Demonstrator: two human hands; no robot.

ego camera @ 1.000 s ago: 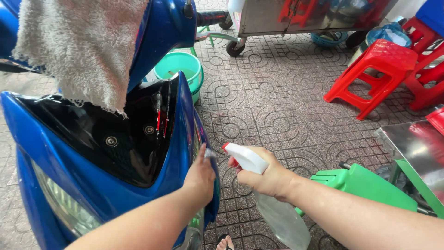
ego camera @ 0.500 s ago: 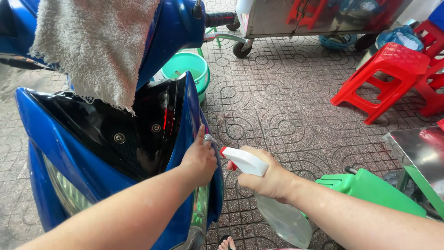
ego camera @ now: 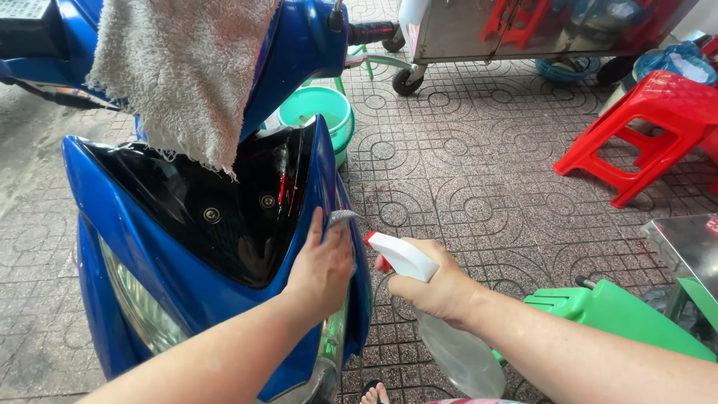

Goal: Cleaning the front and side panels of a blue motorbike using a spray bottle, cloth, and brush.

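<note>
The left hand (ego camera: 323,265) presses a grey cloth (ego camera: 340,218) flat to the scooter (ego camera: 112,224) panel for wiping, while the right hand (ego camera: 441,288) has its fingers wrapped round a spray bottle (ego camera: 456,352), nozzle toward the panel.

I saw a red plastic stool (ego camera: 649,127) on the patterned tiles. A teal basin (ego camera: 318,112) sat near a wheeled metal cart (ego camera: 479,30).

Towel (ego camera: 179,75) draped over the scooter (ego camera: 149,247); basin (ego camera: 318,112) on the floor behind it. Spray bottle (ego camera: 441,329) right of the scooter's front panel; stool (ego camera: 643,127) far right, cart (ego camera: 523,30) behind.
</note>
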